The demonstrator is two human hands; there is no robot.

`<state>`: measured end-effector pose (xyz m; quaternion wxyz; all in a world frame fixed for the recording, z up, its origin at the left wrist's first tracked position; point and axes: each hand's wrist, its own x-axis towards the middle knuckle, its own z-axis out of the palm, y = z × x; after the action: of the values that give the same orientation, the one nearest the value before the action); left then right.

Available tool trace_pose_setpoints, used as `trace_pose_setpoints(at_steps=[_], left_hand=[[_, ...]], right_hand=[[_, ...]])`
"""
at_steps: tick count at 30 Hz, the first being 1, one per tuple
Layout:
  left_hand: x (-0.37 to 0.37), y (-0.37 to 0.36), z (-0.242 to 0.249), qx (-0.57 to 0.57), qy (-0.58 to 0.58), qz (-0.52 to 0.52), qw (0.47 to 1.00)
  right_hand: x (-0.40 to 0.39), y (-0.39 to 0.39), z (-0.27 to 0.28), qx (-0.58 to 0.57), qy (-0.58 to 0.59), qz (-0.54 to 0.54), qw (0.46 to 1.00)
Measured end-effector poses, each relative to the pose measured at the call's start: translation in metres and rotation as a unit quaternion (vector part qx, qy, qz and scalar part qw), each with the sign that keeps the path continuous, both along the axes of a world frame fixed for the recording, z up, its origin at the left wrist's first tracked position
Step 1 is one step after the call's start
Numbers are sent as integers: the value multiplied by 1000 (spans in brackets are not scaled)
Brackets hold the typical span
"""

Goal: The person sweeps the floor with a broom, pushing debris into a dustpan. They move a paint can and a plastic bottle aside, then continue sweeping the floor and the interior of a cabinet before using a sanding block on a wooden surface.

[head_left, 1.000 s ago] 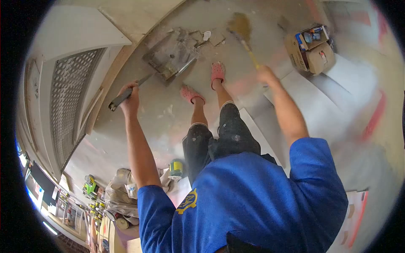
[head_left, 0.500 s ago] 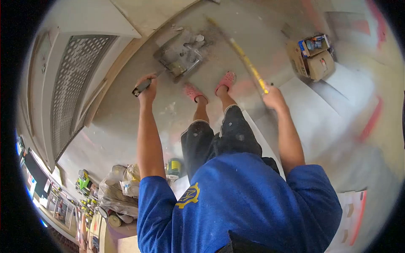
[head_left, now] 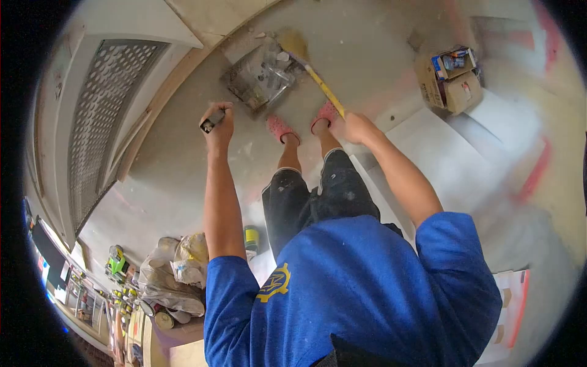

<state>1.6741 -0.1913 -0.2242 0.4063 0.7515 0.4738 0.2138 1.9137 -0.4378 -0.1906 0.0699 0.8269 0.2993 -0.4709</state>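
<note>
My left hand is closed around the dark end of a handle. A dustpan lies on the floor just beyond that hand, with crumpled clear plastic and grey debris on it. Whether the handle joins the dustpan is hard to make out. My right hand grips the yellow stick of a broom. Blurred tan bristles touch the floor at the far right edge of the dustpan, beside small pale scraps.
Pink clogs are on my feet, close to the dustpan. A white cabinet with a perforated panel stands at left. Cardboard boxes sit at right near white sheets. Plastic bags and a green tool lie lower left.
My right hand has moved left, bringing the broom's bristles in against the dustpan's far side. My left hand has shifted slightly right, still closed on the handle.
</note>
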Motion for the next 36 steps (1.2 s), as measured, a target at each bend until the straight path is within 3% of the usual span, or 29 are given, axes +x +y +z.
trace_pose_setpoints(at_steps=[3,8,11,15,17,19,23,25,29,31,34,35,36], left_hand=[[-7,-4,36,-66,110,60,990],[-36,-12,31,-15,28,113,993],[-44,-16,26,-14,9,134,991],[-55,-11,26,-34,130,105,985],[-58,-12,17,-49,71,97,992],[-52,-3,7,-43,51,77,995],[-48,-7,0,-27,58,51,997],[-47,-9,1,-25,37,52,998],[-53,-8,5,-2,-26,82,996],[-62,-8,8,18,-46,107,993],[-74,-9,10,40,-45,141,988],[-81,-10,14,41,-41,152,987],[-88,-13,16,41,-34,163,985]], right_hand=[[3,0,87,-29,77,7,997],[6,-35,124,-31,21,-49,998],[34,-32,99,31,-53,-76,995],[98,15,3,-77,-119,-32,989],[107,33,-58,-126,-51,-52,989],[73,45,-83,-176,-21,112,978],[-5,51,5,-107,33,105,988],[-14,42,45,-131,69,122,981],[-8,-19,96,46,18,71,996],[10,-7,107,-4,-5,36,999],[58,28,57,-17,-57,-9,998],[77,36,19,118,-101,42,987],[91,64,-11,73,-122,85,986]])
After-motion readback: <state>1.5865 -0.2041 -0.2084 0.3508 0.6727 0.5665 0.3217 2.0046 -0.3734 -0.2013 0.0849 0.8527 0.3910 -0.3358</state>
